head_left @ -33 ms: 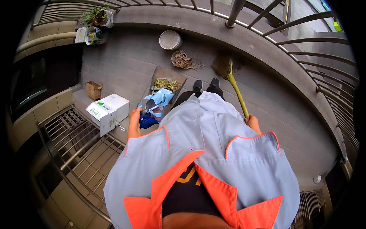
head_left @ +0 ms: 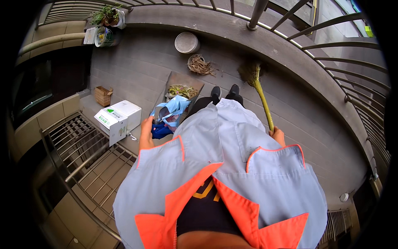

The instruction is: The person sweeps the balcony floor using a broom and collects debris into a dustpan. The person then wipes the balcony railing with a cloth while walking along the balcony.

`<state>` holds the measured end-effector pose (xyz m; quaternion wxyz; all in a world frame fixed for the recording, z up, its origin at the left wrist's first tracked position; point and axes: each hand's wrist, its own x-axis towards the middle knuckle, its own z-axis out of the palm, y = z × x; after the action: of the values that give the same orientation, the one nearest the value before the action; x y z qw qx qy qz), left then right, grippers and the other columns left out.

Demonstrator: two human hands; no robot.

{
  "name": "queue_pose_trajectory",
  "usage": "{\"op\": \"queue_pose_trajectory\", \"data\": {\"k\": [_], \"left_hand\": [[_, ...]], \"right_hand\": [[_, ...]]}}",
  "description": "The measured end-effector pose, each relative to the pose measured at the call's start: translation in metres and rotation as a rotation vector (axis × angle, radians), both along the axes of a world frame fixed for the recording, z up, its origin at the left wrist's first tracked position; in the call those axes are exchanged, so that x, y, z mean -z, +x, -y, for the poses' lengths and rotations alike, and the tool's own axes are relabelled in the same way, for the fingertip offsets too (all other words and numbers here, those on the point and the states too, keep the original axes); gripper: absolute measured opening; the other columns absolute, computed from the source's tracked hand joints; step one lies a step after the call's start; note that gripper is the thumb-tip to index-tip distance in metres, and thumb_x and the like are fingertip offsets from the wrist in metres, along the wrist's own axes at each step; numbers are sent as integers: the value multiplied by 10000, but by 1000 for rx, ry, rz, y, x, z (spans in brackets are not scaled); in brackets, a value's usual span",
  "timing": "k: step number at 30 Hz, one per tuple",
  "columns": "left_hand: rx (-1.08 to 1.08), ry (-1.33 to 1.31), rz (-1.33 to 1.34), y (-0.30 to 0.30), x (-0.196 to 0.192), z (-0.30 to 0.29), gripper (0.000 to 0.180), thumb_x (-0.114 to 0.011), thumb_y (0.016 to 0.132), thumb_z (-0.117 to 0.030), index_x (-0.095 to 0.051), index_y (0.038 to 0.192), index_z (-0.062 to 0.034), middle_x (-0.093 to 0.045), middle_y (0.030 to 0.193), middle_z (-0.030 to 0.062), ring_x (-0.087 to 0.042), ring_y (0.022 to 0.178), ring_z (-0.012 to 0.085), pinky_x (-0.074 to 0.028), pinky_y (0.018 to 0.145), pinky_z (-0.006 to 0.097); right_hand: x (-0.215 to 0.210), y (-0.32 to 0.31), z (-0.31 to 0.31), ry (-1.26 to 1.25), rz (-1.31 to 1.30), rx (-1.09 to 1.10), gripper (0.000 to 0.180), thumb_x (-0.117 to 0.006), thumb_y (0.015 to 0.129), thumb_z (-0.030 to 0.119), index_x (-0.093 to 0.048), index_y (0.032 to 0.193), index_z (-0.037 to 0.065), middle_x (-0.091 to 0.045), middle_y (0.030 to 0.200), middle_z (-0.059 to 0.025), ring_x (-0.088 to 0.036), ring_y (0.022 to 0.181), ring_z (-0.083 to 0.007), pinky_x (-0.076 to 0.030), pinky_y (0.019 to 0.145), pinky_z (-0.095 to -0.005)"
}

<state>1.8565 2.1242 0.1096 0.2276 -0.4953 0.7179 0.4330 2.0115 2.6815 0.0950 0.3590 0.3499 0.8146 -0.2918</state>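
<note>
My right hand [head_left: 277, 136] is wrapped round the top of the handle of a broom [head_left: 263, 101]. The broom slants forward, its dark bristles smeared by motion over the floor beyond my feet. On the left, my left hand [head_left: 146, 132] is curled beside a light blue plastic bag [head_left: 176, 106]; what its fingers grip is hidden. The bag covers the near part of a dustpan [head_left: 175, 78], which holds yellow-green plant scraps [head_left: 182, 91]. Below the light blue bag lies something deep blue [head_left: 161, 130], partly covered.
Past the dustpan stand a round lidded bucket [head_left: 187, 42] and a pot of dry twigs [head_left: 200, 65]. A white box [head_left: 126, 112] and a cardboard box [head_left: 103, 96] are at left. Metal railings [head_left: 352, 58] curve along the far and right edges. Potted greenery [head_left: 103, 15] stands far left.
The broom's head has swept a little to the right over the floor, and my right hand has shifted slightly right with it. My left hand stays in place.
</note>
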Motion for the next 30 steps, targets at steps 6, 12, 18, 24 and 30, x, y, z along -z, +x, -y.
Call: {"op": "queue_pose_trajectory", "data": {"k": [6, 12, 18, 24, 30], "left_hand": [[-58, 22, -35, 18, -5, 0, 276, -601, 702, -275, -592, 836, -33, -534, 661, 29, -471, 486, 117, -352, 384, 241], [-124, 7, -75, 23, 5, 5, 282, -601, 694, -276, -593, 836, -33, -538, 669, 32, -488, 507, 122, -362, 394, 241], [-147, -10, -132, 26, 7, 0, 207, -588, 719, -261, -574, 723, -54, -514, 604, 28, -434, 438, 109, -339, 377, 252], [-167, 135, -160, 28, 14, 3, 265, -618, 683, -275, -602, 798, -37, -552, 663, 36, -486, 508, 118, -351, 398, 242], [54, 111, -233, 27, 21, 4, 253, -619, 689, -280, -609, 780, -44, -559, 661, 37, -486, 505, 126, -356, 407, 246]], "right_hand": [[2, 17, -38, -94, -107, -16, 240, -567, 801, 125, -560, 1014, 14, -613, 731, -188, -623, 639, -298, -476, 582, -381], [37, 38, -46, -96, -86, -47, 296, -602, 769, 166, -577, 1037, 40, -620, 876, -218, -594, 869, -362, -449, 757, -413], [50, 45, -51, -103, -138, -39, 318, -615, 756, 192, -579, 1035, 44, -621, 875, -211, -597, 865, -358, -455, 760, -415], [49, 58, -49, -83, -138, -36, 304, -616, 741, 187, -572, 1003, 39, -617, 873, -217, -584, 865, -380, -457, 742, -429], [24, 78, -35, -43, -187, -101, 308, -603, 741, 166, -544, 1013, 34, -605, 867, -231, -564, 865, -409, -443, 715, -448]]}}
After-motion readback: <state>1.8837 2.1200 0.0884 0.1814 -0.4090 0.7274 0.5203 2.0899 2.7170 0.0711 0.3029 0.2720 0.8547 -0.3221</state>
